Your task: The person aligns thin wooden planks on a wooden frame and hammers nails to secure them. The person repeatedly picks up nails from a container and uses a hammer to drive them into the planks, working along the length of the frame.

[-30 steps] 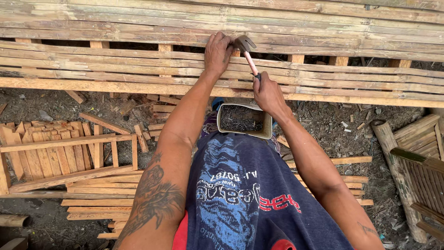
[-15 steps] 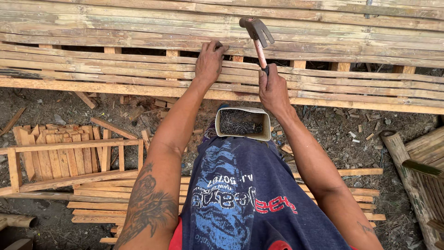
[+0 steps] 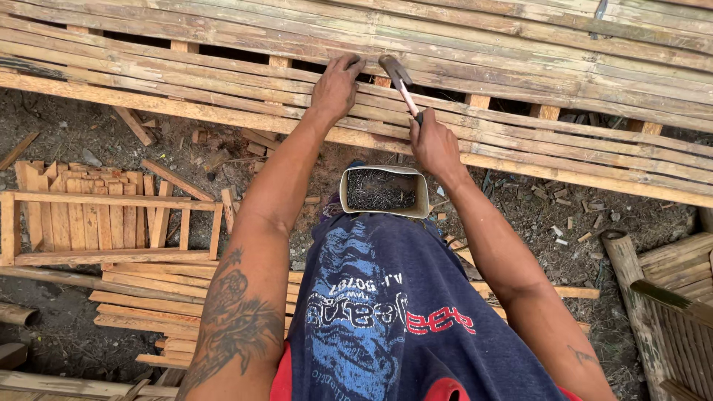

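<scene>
1. My left hand point(image 3: 336, 87) rests on the bamboo slats point(image 3: 223, 70), fingers curled and pinched at the tips just beside the hammer head. I think they steady a nail there, but it is too small to make out.
2. The risk sits here: my fingertips lie so near the hammer head that a blow landing off line could strike them, or glance off the rounded slat and bend the nail.
3. My right hand point(image 3: 437, 146) is closed tight round the handle of the hammer point(image 3: 399, 78), whose dark metal head touches or nearly touches the slats.
4. Below my hands, against my lap, stands an open tin of nails point(image 3: 384, 191), which a knock from my knee could tip.
</scene>
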